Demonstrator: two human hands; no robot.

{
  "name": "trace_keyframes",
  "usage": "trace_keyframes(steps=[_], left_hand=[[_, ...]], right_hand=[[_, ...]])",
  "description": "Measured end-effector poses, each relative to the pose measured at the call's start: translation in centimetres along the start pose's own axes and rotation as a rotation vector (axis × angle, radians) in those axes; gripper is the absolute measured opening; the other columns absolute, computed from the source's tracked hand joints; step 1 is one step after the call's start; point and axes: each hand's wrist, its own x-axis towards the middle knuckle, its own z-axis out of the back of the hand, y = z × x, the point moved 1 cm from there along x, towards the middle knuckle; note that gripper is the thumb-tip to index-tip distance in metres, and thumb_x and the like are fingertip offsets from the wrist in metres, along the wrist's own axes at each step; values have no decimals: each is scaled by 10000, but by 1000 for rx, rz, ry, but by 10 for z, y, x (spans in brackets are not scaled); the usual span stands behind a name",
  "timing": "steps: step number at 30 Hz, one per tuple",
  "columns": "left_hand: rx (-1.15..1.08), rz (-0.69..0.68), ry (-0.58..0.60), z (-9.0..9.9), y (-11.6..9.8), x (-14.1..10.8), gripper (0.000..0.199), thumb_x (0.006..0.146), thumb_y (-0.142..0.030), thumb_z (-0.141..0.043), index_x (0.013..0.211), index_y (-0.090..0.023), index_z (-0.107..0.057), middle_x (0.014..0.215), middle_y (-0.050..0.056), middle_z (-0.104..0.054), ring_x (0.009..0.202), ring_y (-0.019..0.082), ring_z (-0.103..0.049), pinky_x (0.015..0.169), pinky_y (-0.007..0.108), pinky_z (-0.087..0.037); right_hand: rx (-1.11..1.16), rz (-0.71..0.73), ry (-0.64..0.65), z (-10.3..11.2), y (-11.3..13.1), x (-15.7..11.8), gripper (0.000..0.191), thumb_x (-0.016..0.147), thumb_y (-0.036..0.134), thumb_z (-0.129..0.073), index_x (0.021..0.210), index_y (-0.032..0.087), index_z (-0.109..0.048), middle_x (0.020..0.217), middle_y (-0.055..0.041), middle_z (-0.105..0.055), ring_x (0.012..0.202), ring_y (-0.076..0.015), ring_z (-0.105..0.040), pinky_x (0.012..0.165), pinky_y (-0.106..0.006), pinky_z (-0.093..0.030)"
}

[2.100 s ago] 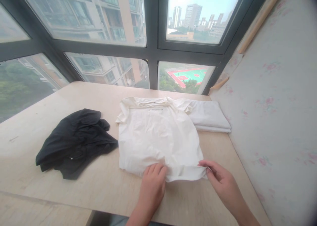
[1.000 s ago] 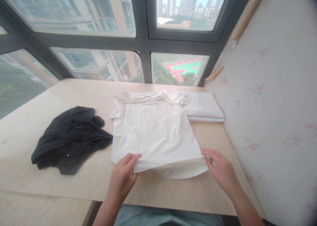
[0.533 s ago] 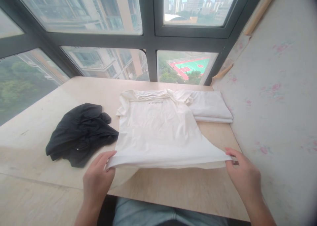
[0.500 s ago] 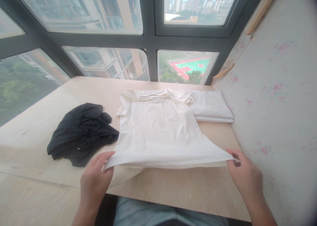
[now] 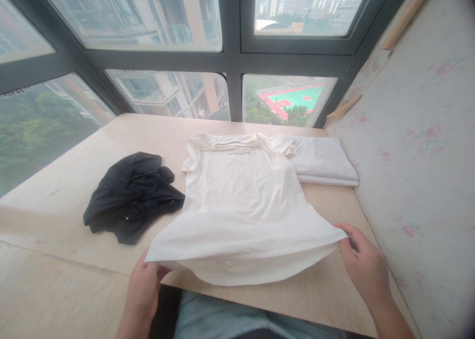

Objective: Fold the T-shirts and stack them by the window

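Observation:
A white T-shirt (image 5: 241, 195) lies spread on the wooden surface, its collar and sleeves toward the window and small dark print below the neck. My left hand (image 5: 144, 284) is closed on the left corner of its hem, with some fingers hidden under the cloth. My right hand (image 5: 361, 257) pinches the right hem corner between thumb and fingers. Between my hands the hem is lifted a little, and its lower layer sags toward me in a curve.
A crumpled black garment (image 5: 135, 195) lies left of the shirt. Folded white cloth (image 5: 322, 158) sits at the back right, partly under a sleeve. Window frames (image 5: 232, 57) border the wooden surface (image 5: 67, 250) behind, and a flowered wall (image 5: 419, 170) stands at the right.
My left hand has moved down and slightly left with its hem corner. The front hem has opened out, and its lower layer now hangs nearer to me. The view has shifted slightly.

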Motion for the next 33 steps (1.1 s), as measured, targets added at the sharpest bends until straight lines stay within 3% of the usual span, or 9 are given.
trace_keyframes(steps=[3, 7, 11, 14, 18, 21, 27, 30, 33], left_hand=[[-3, 43, 20, -7, 8, -4, 506, 545, -220, -697, 1050, -189, -670, 1010, 35, -729, 934, 213, -659, 671, 229, -532], [-223, 172, 110, -16, 4, -9, 423, 635, -199, -695, 1058, -184, -686, 1095, 50, -732, 1013, 213, -670, 809, 273, -557], [-271, 185, 57, -20, 0, -8, 349, 700, -258, -668, 1040, -183, -689, 1044, 56, -744, 1007, 237, -681, 850, 330, -559], [25, 64, 18, -11, 0, -3, 387, 650, -316, -705, 1016, -194, -671, 890, 35, -742, 847, 239, -685, 708, 312, -539], [794, -203, -67, 6, -4, 0, 315, 711, -281, -604, 1019, -255, -663, 797, 7, -705, 702, 215, -630, 584, 271, -412], [1003, -303, -68, 16, -5, -3, 358, 720, -238, -552, 1063, -268, -650, 868, 17, -706, 733, 215, -641, 598, 271, -408], [796, -298, 29, 33, 13, -9, 424, 714, -376, -599, 1114, -237, -623, 996, 49, -709, 837, 228, -680, 717, 303, -517], [700, -282, 4, 40, 20, -13, 460, 693, -419, -624, 1119, -247, -629, 1024, 47, -705, 887, 235, -678, 780, 321, -533], [467, -181, 7, 37, 18, -20, 473, 678, -432, -655, 1111, -241, -624, 1038, 42, -702, 921, 233, -672, 801, 325, -537]], right_hand=[[18, 61, 11, -4, 4, -5, 334, 868, 380, -474, 1035, 231, -722, 912, -24, -759, 764, -173, -703, 607, -216, -494], [26, 114, 32, -9, 6, -9, 340, 890, 367, -467, 1050, 215, -726, 891, -36, -758, 730, -174, -696, 604, -223, -495], [58, 105, 53, -14, 9, -11, 334, 896, 363, -465, 1046, 220, -727, 885, -27, -755, 712, -164, -687, 613, -220, -499], [90, 72, 57, -14, 10, -11, 330, 895, 378, -474, 1035, 219, -726, 923, -32, -757, 775, -178, -702, 611, -217, -506], [107, 49, 55, -14, 9, -10, 330, 890, 386, -483, 1029, 215, -729, 940, -39, -756, 824, -196, -710, 630, -225, -517], [109, 42, 75, -16, 9, -11, 323, 890, 382, -487, 1035, 228, -732, 954, -30, -757, 845, -194, -711, 645, -224, -518], [129, 46, 92, -23, 14, -13, 321, 882, 367, -501, 1051, 232, -739, 991, -30, -759, 862, -196, -709, 640, -228, -514], [126, 60, 92, -25, 17, -13, 319, 881, 359, -505, 1055, 233, -741, 999, -29, -760, 856, -195, -710, 655, -234, -516], [111, 76, 82, -25, 20, -12, 317, 879, 350, -505, 1053, 233, -743, 992, -28, -761, 837, -193, -709, 654, -238, -514]])
